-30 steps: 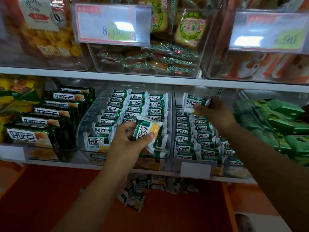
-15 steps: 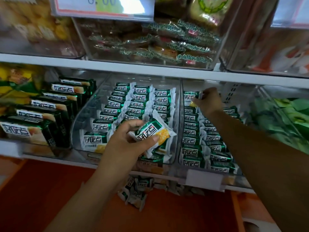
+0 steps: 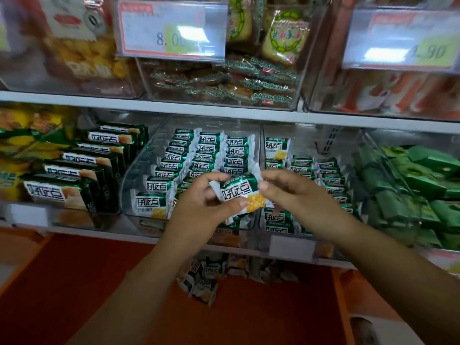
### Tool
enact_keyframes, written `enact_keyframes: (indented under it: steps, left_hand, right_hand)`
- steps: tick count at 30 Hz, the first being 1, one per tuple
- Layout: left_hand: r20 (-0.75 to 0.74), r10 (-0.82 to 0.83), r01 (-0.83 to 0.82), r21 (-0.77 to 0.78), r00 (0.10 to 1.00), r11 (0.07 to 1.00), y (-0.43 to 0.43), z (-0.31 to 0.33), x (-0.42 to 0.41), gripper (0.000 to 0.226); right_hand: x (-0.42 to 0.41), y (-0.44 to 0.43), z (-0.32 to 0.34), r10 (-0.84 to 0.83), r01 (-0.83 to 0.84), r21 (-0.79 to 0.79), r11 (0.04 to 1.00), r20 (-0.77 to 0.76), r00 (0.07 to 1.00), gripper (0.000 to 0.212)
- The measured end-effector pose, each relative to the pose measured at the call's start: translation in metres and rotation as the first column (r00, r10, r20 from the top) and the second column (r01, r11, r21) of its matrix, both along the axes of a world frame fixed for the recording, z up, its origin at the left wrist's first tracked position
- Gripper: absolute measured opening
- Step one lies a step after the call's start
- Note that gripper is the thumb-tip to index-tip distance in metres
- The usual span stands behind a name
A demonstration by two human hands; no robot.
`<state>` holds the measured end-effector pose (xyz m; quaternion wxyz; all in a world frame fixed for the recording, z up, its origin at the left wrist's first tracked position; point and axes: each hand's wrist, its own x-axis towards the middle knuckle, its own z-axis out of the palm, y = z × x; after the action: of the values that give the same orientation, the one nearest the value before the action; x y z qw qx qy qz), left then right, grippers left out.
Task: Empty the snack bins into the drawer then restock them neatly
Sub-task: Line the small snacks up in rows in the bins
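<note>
1. The left hand [image 3: 201, 210] pinches a green-and-white snack packet [image 3: 236, 192] at its left end, with the thumb on the front.
2. The right hand [image 3: 293, 195] pinches the same packet's right end.
3. The packet is held in front of the middle clear bin [image 3: 139, 173], which holds rows of matching packets.
4. Loose packets [image 3: 204, 277] lie in the orange drawer [image 3: 74, 282] below.

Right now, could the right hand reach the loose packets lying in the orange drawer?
Probably yes: the drawer lies open below the right hand and nothing blocks the loose packets, though that hand is pinching a packet.
</note>
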<state>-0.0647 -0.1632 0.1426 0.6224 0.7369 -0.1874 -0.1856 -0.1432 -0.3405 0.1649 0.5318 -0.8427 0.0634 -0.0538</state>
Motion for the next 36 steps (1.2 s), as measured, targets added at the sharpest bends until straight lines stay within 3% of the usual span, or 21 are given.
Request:
enact_keyframes:
  steps: [4, 8, 10, 12, 14, 16, 20, 23, 29, 31, 33, 36]
  left_hand:
    - [0.056, -0.035, 0.034, 0.025, 0.998, 0.999, -0.009, -0.009, -0.004, 0.045]
    - [0.134, -0.048, 0.041, 0.054, 0.99, 0.998, -0.02, -0.017, -0.004, 0.057]
    - [0.188, -0.056, 0.043, 0.074, 0.981, 0.996, -0.024, -0.019, -0.002, 0.068]
    - [0.234, -0.098, 0.071, 0.124, 0.967, 0.99, -0.03, -0.022, 0.0, 0.072]
    - [0.256, -0.158, 0.107, 0.204, 0.954, 0.973, -0.034, -0.027, 0.002, 0.069]
    - [0.26, -0.202, 0.133, 0.259, 0.944, 0.957, -0.038, -0.031, 0.002, 0.065]
    - [0.252, -0.205, 0.136, 0.264, 0.946, 0.955, -0.038, -0.037, 0.005, 0.064]
    - [0.263, -0.207, 0.138, 0.258, 0.942, 0.956, -0.038, -0.042, 0.006, 0.064]
    - [0.249, -0.207, 0.147, 0.241, 0.946, 0.959, -0.038, -0.042, 0.006, 0.065]
    - [0.276, -0.192, 0.132, 0.224, 0.942, 0.966, -0.036, -0.039, 0.004, 0.064]
    - [0.352, -0.148, 0.082, 0.195, 0.924, 0.977, -0.028, -0.035, -0.001, 0.057]
    - [0.55, -0.103, -0.024, 0.219, 0.829, 0.975, 0.001, -0.034, -0.006, 0.035]
  right_hand:
    - [-0.002, -0.01, -0.01, -0.046, 0.059, 0.189, 0.98, -0.075, 0.996, 0.01]
    - [0.006, -0.026, -0.019, -0.063, 0.084, 0.178, 0.98, -0.121, 0.991, 0.04]
    - [0.012, -0.041, -0.019, -0.12, 0.135, 0.281, 0.95, -0.069, 0.99, 0.029]
    - [0.024, -0.066, -0.022, -0.289, 0.27, 0.357, 0.894, -0.001, 0.957, 0.026]
    - [0.042, -0.092, -0.034, -0.447, 0.422, 0.246, 0.873, 0.051, 0.893, 0.027]
    - [0.063, -0.108, -0.049, -0.499, 0.49, 0.129, 0.862, 0.046, 0.865, 0.027]
    - [0.102, -0.116, -0.07, -0.504, 0.503, -0.04, 0.863, 0.002, 0.864, 0.023]
    - [0.122, -0.119, -0.078, -0.508, 0.501, -0.2, 0.842, 0.018, 0.861, 0.034]
    - [0.137, -0.116, -0.095, -0.59, 0.584, -0.248, 0.773, 0.06, 0.805, 0.022]
    - [0.133, -0.113, -0.093, -0.634, 0.632, -0.201, 0.749, 0.063, 0.771, 0.033]
    - [0.119, -0.109, -0.081, -0.673, 0.679, -0.146, 0.72, 0.095, 0.734, 0.046]
    - [0.075, -0.082, -0.046, -0.603, 0.657, -0.122, 0.744, 0.301, 0.739, 0.038]
